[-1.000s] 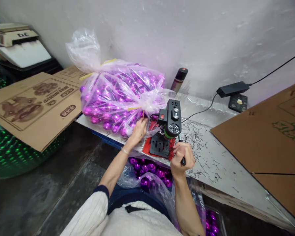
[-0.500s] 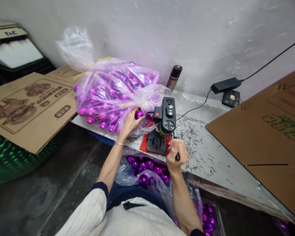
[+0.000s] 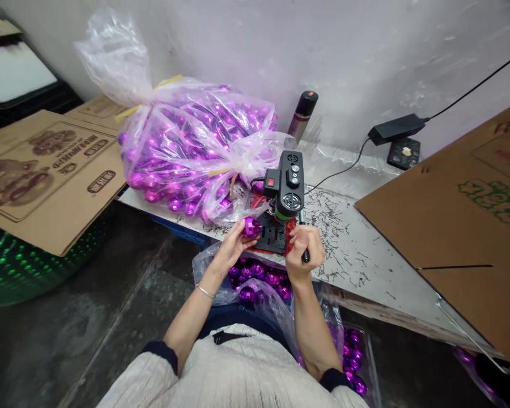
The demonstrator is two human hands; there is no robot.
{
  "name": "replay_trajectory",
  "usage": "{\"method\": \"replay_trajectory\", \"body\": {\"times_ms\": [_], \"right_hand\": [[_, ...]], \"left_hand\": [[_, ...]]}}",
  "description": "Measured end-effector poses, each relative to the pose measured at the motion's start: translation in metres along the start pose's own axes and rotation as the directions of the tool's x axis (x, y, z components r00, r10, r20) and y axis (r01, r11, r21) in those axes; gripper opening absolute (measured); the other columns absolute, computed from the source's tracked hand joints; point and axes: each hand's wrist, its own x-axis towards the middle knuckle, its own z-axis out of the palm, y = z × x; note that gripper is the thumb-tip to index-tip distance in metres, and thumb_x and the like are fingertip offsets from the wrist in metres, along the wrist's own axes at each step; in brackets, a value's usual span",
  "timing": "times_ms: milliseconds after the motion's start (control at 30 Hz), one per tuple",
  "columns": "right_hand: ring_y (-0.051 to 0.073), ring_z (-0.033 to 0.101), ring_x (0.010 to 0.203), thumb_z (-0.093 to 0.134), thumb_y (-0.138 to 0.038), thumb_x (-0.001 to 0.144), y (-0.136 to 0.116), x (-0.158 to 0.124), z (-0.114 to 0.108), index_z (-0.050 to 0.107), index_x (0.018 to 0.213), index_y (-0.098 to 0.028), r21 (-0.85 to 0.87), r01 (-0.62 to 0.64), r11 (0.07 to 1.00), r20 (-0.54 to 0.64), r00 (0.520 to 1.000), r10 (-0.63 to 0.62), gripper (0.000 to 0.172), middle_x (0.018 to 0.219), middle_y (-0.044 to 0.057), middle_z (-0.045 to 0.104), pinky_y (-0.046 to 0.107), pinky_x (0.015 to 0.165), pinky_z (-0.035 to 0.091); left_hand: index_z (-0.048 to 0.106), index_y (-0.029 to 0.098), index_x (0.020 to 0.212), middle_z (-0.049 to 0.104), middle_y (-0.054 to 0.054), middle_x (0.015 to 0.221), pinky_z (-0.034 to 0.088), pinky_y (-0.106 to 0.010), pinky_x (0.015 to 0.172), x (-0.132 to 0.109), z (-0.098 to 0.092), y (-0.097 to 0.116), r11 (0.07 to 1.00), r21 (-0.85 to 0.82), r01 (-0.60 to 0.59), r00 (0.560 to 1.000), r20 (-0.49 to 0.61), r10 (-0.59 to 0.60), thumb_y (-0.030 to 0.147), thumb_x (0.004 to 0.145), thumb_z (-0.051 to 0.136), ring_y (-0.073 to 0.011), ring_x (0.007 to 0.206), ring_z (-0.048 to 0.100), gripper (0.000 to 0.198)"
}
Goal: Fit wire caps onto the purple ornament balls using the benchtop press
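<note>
My left hand [image 3: 233, 245] grips a shiny purple mirror ball [image 3: 251, 227] between thumb and fingers, beside the front of a small black bench machine [image 3: 291, 184]. My right hand [image 3: 305, 252] is wrapped round the machine's black lever handle [image 3: 306, 256], at its right side. The machine has a red switch, a slotted black base plate [image 3: 272, 235] and a red mat under it. Behind my left hand lies a tied clear plastic bag [image 3: 195, 141] full of purple balls. Below the table edge, an opened plastic bag [image 3: 204, 277] holds more purple balls [image 3: 272, 279].
Short dark bits [image 3: 335, 226] litter the white tabletop [image 3: 391, 283] right of the machine. A spray can [image 3: 302, 116] and a power adapter [image 3: 397, 129] stand by the wall. Cardboard boxes [image 3: 454, 226] flank the right; a flattened carton [image 3: 46, 175] lies left over green balls [image 3: 38, 260].
My left hand has come away from the tied bag toward me, bringing a purple ball in front of the machine. My right hand stays on the lever handle. The view has shifted slightly.
</note>
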Motion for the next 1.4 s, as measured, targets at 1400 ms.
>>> {"method": "replay_trajectory", "body": {"times_ms": [1400], "right_hand": [[0.013, 0.06, 0.069, 0.048, -0.008, 0.098, 0.003, -0.003, -0.005, 0.054, 0.078, -0.022, 0.017, 0.001, 1.0, 0.034, 0.999, -0.002, 0.025, 0.072, -0.001, 0.06, 0.029, 0.065, 0.046]], "left_hand": [[0.061, 0.018, 0.138, 0.072, -0.016, 0.129, 0.053, -0.048, 0.105, 0.043, 0.024, -0.041, 0.273, 0.781, -0.561, 0.767, 0.368, 0.525, 0.049, 0.085, 0.082, -0.0322, 0.12, 0.069, 0.066]]}}
